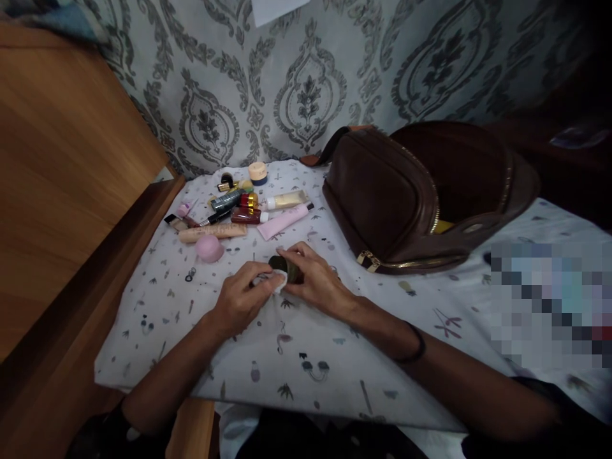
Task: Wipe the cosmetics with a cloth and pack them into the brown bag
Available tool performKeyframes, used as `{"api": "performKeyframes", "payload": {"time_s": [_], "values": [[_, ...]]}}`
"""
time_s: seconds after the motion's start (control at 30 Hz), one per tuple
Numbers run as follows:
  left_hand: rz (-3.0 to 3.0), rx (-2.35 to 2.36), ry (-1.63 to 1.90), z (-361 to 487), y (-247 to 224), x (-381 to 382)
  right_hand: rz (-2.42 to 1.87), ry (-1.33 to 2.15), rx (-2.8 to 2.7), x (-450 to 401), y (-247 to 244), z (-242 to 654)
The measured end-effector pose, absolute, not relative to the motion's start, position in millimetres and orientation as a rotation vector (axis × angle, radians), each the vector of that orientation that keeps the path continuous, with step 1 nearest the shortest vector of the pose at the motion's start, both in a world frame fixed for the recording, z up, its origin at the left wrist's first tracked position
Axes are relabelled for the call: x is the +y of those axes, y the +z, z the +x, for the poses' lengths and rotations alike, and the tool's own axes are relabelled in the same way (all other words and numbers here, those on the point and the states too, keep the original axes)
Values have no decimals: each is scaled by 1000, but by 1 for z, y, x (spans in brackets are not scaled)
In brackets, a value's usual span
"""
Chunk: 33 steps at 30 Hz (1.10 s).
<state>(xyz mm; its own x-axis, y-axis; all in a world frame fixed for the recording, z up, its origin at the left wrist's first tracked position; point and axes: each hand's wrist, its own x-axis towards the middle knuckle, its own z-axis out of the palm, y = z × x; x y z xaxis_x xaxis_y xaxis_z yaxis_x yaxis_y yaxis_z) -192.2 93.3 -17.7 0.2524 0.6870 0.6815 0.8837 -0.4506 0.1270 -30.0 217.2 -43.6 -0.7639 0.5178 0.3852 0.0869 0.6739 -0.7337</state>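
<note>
A white cloth with small grey plant prints is spread as the carrying surface. On its far part lie many small cosmetics: a pale pink plastic tube, a long beige tube, a round pink container and a cream jar with blue base. At right sits a dark brown leather zip bag.

Near the centre, a white cotton pad and a dark olive jar. At twelve, grey-green damask wallpaper; at two, a brown leather bag with a gold zipper; at nine, honey-brown wood; at six, a white cloth sprinkled with small grey and black botanical prints.
</note>
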Motion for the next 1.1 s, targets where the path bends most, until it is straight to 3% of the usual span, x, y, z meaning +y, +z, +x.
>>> {"api": "performKeyframes", "payload": {"time_s": [0.2, 0.53, 0.93, 1.1], "values": [[-2238, -1549, -903, -188, -11, 92, -268, 818, -2419, 214, -46, -29], [-2239, -2050, -1338, -205, -11, 103, -129, 842, -2414, 216, -44, -27], [-2095, -2283, -1669, -204, -16, 106, -436, 1647, -1905, 214, -44, -36], [-2090, -2233, -1772, -201, -14, 104, -468, 1760, -1852, 214, -36, -36]]}}
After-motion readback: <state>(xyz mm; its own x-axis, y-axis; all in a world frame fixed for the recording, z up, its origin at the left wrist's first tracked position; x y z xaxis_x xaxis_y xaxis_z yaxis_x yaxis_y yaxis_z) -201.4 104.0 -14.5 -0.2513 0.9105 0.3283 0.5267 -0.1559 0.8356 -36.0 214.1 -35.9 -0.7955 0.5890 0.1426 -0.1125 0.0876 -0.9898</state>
